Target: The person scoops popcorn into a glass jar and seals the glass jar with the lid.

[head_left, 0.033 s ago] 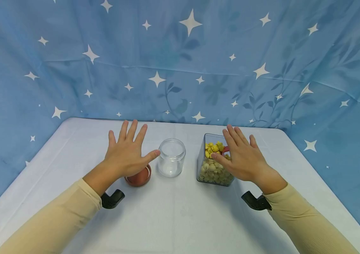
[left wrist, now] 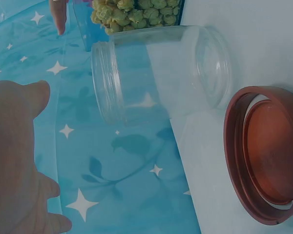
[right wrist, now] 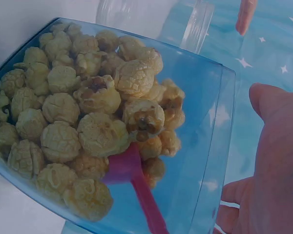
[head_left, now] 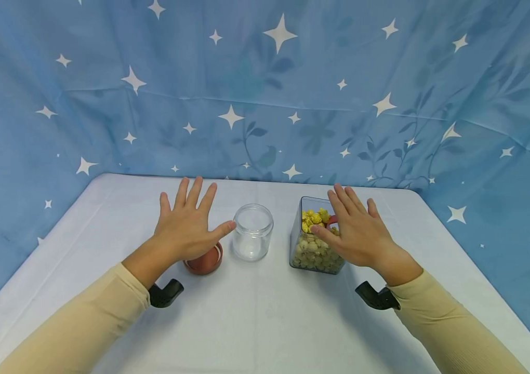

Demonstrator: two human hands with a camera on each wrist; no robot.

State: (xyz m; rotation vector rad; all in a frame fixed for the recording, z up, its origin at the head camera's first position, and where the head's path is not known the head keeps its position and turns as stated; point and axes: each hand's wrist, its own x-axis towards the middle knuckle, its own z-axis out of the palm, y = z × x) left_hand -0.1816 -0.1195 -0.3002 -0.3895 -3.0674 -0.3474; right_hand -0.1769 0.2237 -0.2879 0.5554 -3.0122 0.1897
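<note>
My left hand [head_left: 183,226] is spread flat in the air, palm down, overlapping part of a reddish-brown round lid [head_left: 205,263] in the head view. To its right stands a clear, lidless jar [head_left: 252,241], upright, with nothing inside. The left wrist view shows the lid's hollow underside [left wrist: 271,151], with a pale ring within. My right hand [head_left: 358,234], also spread and holding nothing, hovers over a clear rectangular tub [head_left: 295,249] of popcorn [head_left: 314,252]. A pinkish-red scoop [right wrist: 144,195] leans in the popcorn, mostly covered by that hand in the head view.
A white cloth covers the table [head_left: 255,322], whose rounded far edge meets a blue curtain [head_left: 265,78] with white stars. Black wrist mounts [head_left: 167,293] hang under both forearms. The lid, jar and tub stand in a row from left to right.
</note>
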